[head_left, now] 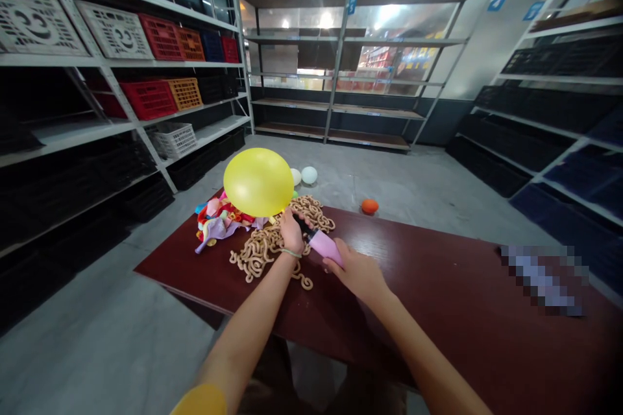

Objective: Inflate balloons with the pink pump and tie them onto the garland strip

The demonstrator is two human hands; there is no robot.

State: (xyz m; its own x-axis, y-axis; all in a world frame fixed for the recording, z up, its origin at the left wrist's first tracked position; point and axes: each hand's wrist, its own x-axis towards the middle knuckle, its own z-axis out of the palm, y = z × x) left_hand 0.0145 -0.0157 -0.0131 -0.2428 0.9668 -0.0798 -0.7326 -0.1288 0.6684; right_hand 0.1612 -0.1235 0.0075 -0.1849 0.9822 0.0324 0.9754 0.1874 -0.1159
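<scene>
An inflated yellow balloon (258, 182) stands off the far side of my left hand (291, 231), whose fingers are closed around its neck at the pump's nozzle end. My right hand (357, 269) wraps the pink barrel of the balloon pump (325, 245); a black section of the pump shows between the two hands. Beneath my left hand lies a heap of beige curly tube-like strands (260, 253) on the dark red table (413, 279). Limp coloured balloons (219, 225) are piled to the left of it, partly behind the yellow balloon.
On the floor beyond the table are an orange balloon (370, 206) and a pale balloon (309, 175) beside another. A blurred-out object (542, 279) lies at the table's right end. Shelves with crates (158, 35) line the left; a metal rack (335, 65) stands at the back.
</scene>
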